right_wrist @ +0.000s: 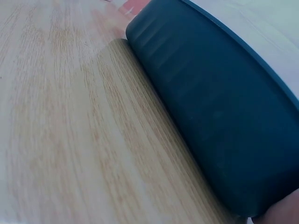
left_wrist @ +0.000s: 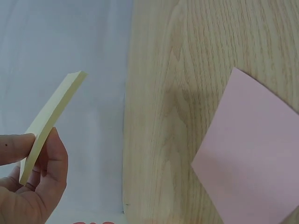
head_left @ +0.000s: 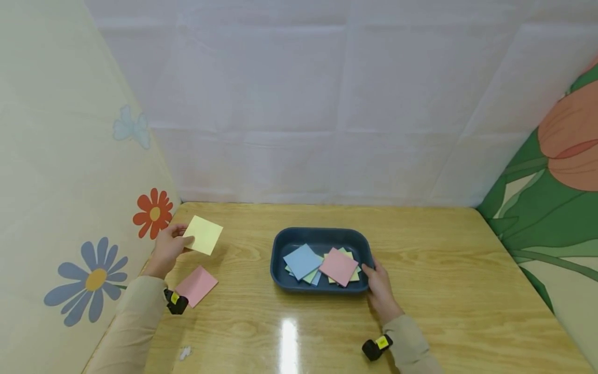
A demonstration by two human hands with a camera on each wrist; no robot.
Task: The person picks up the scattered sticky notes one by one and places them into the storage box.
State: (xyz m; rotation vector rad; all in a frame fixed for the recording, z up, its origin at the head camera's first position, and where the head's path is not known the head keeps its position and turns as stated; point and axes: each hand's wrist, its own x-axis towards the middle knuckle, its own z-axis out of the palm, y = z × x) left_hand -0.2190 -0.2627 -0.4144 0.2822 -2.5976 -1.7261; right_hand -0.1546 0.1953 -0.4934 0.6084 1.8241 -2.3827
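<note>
My left hand [head_left: 169, 248] pinches a pale yellow sticky note pad [head_left: 204, 235] between thumb and fingers, raised over the table's left side. Seen edge-on in the left wrist view, the yellow pad [left_wrist: 52, 119] shows its thickness. Below that hand a pink sticky note pad [head_left: 197, 285] lies flat on the wood. At mid-table sits a dark blue tray [head_left: 319, 288], its right end gripped by my right hand [head_left: 382, 291], thumb at the rim. Inside are a light blue pad [head_left: 302, 261] and a pink pad [head_left: 339, 266], overlapping several yellow, green and blue ones.
The wooden table [head_left: 448, 270] meets a white cloth backdrop [head_left: 299, 114] behind and flower-patterned panels on both sides. A small white scrap [head_left: 185, 352] lies near the front left. Each wrist carries a black camera.
</note>
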